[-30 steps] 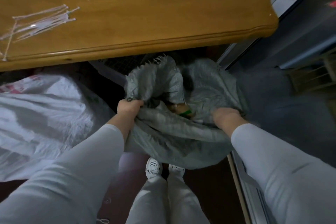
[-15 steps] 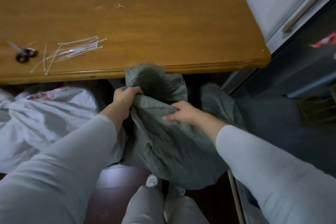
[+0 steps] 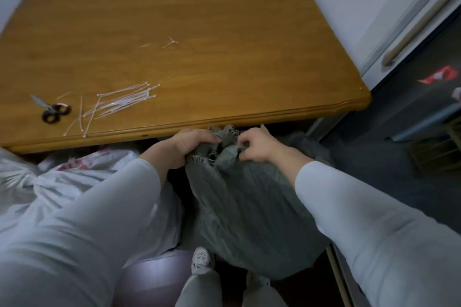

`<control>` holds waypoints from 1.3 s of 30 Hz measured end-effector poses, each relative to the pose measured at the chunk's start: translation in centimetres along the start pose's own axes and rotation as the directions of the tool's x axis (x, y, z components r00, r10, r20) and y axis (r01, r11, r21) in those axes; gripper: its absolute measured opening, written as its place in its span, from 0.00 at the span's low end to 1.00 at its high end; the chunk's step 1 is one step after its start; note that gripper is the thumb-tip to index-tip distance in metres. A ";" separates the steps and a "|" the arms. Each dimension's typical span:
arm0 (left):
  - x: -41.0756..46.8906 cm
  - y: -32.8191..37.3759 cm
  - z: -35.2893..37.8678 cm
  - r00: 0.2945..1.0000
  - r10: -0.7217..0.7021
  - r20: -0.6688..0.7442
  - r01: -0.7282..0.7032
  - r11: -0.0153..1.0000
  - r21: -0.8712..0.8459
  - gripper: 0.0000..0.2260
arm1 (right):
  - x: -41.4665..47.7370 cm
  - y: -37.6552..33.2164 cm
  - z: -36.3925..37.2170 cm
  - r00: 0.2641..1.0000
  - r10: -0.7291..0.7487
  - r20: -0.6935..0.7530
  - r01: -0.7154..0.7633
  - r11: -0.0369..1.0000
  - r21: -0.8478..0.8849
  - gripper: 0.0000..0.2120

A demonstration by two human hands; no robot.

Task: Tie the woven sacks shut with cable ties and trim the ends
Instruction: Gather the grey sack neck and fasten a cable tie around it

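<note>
Closer together now, left grip (image 3: 192, 143) and right grip (image 3: 258, 144) both clutch the sack (image 3: 244, 202) at its gathered mouth, just below the counter (image 3: 199, 57) front edge.

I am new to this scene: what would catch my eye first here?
The left hand and right hand grip the bunched mouth of the grey-green sack, just in front of the wooden table. On the table's near left lie white cable ties and black-handled scissors.

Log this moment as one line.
left hand: grips grey sack neck | right hand: same | cable ties, scissors: on table
</note>
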State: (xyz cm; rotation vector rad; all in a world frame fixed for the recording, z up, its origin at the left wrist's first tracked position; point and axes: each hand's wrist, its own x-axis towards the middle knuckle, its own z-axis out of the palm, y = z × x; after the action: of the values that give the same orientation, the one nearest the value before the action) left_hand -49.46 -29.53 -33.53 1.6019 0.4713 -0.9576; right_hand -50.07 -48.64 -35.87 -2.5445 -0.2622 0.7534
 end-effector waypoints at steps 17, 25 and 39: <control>1.9 1.0 -3.3 0.966 0.250 -0.063 -0.221 0.928 0.299 0.12 | -1.6 3.2 -2.9 0.712 0.549 -0.438 -0.479 0.835 0.270 0.14; 0.3 2.6 -3.1 0.971 0.198 0.130 -0.235 0.742 0.628 0.28 | -3.0 3.6 -4.7 0.695 0.671 -0.260 -0.499 0.709 0.497 0.04; -0.2 2.4 -2.6 0.948 0.279 0.149 -0.316 0.869 0.382 0.22 | 1.4 -0.6 1.5 0.982 0.176 0.068 -0.187 0.955 0.231 0.32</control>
State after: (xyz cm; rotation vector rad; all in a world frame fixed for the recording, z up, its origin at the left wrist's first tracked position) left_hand -47.00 -27.64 -31.85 1.9219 -0.0495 -0.9198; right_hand -49.75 -47.07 -37.33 -2.3470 0.0467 0.8592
